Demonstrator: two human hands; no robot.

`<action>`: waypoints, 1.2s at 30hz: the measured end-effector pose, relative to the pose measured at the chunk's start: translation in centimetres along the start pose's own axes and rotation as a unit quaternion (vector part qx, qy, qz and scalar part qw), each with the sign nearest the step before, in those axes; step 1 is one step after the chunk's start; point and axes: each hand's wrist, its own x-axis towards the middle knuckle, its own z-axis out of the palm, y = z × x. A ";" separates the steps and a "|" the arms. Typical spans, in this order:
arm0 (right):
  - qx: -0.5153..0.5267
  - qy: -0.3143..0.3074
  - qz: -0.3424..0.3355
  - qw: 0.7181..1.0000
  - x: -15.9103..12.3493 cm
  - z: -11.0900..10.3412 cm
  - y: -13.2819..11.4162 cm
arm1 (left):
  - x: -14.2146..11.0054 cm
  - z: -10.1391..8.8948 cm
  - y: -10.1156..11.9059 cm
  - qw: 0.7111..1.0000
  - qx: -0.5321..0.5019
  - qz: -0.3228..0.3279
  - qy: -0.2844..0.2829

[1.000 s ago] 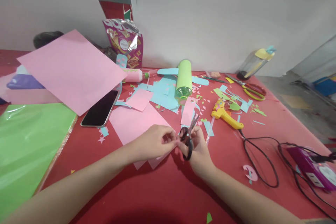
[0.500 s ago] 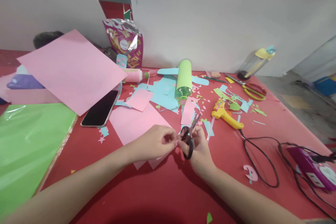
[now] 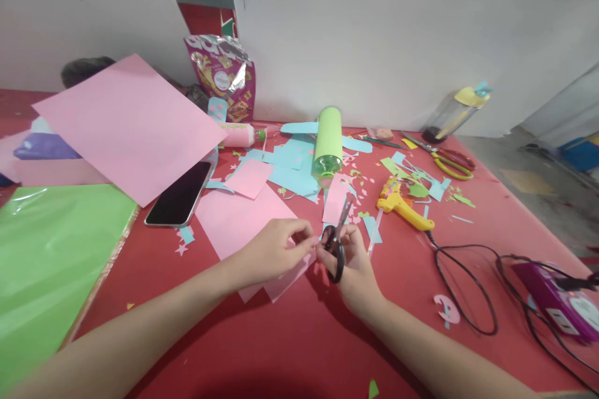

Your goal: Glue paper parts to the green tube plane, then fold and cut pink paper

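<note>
My right hand (image 3: 358, 271) is closed around a pair of small scissors with dark handles (image 3: 337, 254). Their blades point up and away from me, nearly together. Just left of it, my left hand (image 3: 276, 252) pinches with thumb and forefinger close to the right fingertips. Whatever is in that pinch is too small to make out. Under the left hand lie sheets of pink paper (image 3: 234, 221). Beyond the scissors rests a bottle wrapped in light green paper (image 3: 329, 131), with light blue paper wings (image 3: 299, 128) at its sides and its clear green end towards me.
A yellow glue gun (image 3: 405, 211) lies right, its cord running to a purple power strip (image 3: 556, 299). Larger scissors (image 3: 452, 162) and paper scraps lie behind it. Leftwards are a phone (image 3: 180, 193), a big pink sheet (image 3: 131, 124), a green packet (image 3: 56, 249) and a snack bag (image 3: 224, 78).
The scissor blades have come closer together and tilted slightly. My left fingers have shifted a little, opening a small gap from the right fingertips.
</note>
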 end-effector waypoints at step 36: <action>-0.014 -0.174 0.057 0.983 -0.9 -0.2 0.1 | -0.2 -0.6 0.7 0.994 -0.047 0.009 0.098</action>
